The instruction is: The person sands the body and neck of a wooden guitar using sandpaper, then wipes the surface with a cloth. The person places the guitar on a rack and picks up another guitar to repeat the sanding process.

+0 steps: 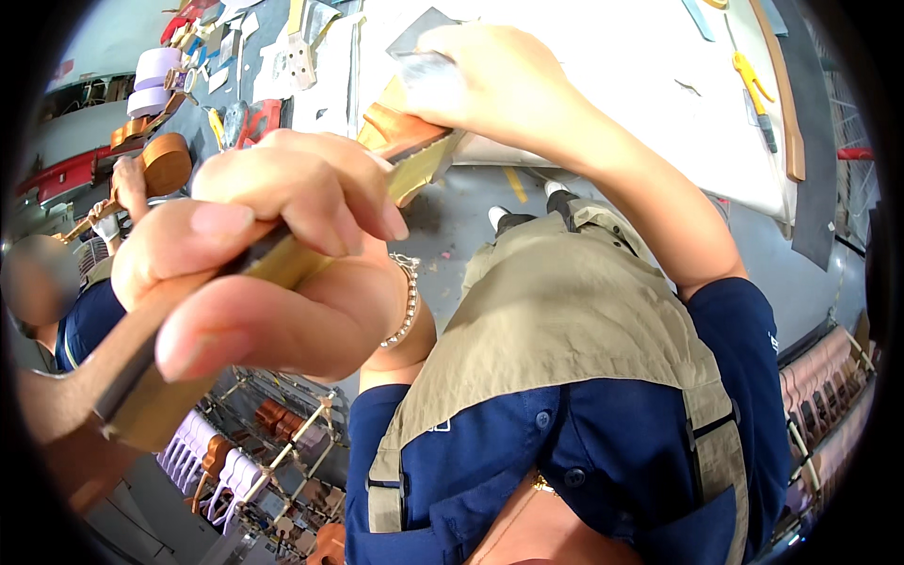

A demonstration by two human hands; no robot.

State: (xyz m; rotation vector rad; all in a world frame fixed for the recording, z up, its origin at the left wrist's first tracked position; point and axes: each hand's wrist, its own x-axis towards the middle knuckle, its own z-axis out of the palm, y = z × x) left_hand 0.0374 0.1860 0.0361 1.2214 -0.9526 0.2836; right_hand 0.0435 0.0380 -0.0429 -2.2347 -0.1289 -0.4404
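Observation:
Close to the camera, my left hand is wrapped round the wooden neck of a small stringed instrument, likely a ukulele. A gold-coloured strip runs along one side of the neck beside a dark edge. Near the table, the far end shows orange-brown wood. At that end my right hand is closed on a pale grey piece, blurred, its kind unclear. Beyond the fingers lies a dark grey flat sheet. The near end of the instrument leaves the picture at lower left.
A white-covered table carries a yellow-handled tool at right, tape rolls and a red tool at left. Far left, a co-worker handles another ukulele. Racks of lilac and pink instruments flank me.

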